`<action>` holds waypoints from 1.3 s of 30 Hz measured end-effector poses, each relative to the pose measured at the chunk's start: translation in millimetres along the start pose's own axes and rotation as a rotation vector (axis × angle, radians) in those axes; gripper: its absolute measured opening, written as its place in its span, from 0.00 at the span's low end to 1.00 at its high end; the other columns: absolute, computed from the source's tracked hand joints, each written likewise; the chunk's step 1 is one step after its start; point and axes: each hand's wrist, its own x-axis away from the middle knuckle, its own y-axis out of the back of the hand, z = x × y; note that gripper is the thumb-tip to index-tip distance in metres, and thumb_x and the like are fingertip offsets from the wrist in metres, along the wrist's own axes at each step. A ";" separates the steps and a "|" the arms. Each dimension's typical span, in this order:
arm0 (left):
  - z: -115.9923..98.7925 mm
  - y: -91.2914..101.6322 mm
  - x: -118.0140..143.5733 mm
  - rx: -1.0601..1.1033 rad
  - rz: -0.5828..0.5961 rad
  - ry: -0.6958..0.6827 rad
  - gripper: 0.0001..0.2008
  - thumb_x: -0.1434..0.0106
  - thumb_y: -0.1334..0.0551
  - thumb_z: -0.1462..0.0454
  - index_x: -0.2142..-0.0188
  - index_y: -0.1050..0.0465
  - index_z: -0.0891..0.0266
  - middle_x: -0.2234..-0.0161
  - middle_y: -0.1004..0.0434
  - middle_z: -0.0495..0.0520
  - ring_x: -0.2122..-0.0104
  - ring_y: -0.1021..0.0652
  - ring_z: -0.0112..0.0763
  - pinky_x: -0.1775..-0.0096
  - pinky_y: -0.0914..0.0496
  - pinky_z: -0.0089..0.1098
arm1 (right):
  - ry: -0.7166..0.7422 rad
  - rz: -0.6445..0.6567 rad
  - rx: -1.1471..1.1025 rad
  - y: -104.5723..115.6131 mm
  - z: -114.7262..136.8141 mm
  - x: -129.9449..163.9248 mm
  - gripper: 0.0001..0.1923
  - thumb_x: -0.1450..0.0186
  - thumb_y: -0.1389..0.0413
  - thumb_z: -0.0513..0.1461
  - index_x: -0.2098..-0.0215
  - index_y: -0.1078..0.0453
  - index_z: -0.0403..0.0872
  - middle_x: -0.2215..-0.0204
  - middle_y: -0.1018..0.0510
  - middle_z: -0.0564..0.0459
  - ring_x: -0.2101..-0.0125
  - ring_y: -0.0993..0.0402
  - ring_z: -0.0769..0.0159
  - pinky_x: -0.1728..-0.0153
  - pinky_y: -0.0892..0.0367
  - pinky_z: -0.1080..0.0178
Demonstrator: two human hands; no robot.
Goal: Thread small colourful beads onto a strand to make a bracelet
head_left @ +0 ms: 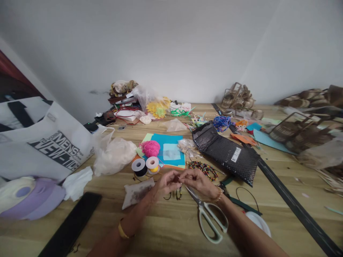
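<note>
My left hand point(166, 182) and my right hand point(199, 182) meet above the wooden table point(166, 232), fingertips pinched together on a thin thread or cord too fine to make out. A short dark beaded strand point(177, 194) hangs just below them. White-handled scissors point(210, 216) lie under my right wrist. A small clear bag of beads point(137, 192) rests beside my left hand. Two thread spools point(146, 166), one black and one yellow, stand just beyond my fingers, next to a multicoloured bead string point(205, 169).
A pink yarn ball point(150, 148) sits on blue paper sheets point(171, 151). A black mesh pouch point(227, 152) lies to the right, a long black strip point(292, 205) runs diagonally, a black phone point(71, 225) lies front left. Bags, wicker baskets point(237, 98) and craft scraps crowd the back.
</note>
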 end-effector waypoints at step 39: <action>3.4 -11.4 -2.3 0.329 -0.067 0.101 0.14 0.50 0.29 0.58 0.72 0.30 0.64 0.76 0.31 0.47 0.78 0.28 0.23 0.74 0.37 0.26 | -0.085 -0.063 -0.187 -14.3 -4.7 -1.4 0.22 0.40 0.39 0.54 0.69 0.30 0.43 0.86 0.28 0.57 0.86 0.42 0.75 0.81 0.52 0.69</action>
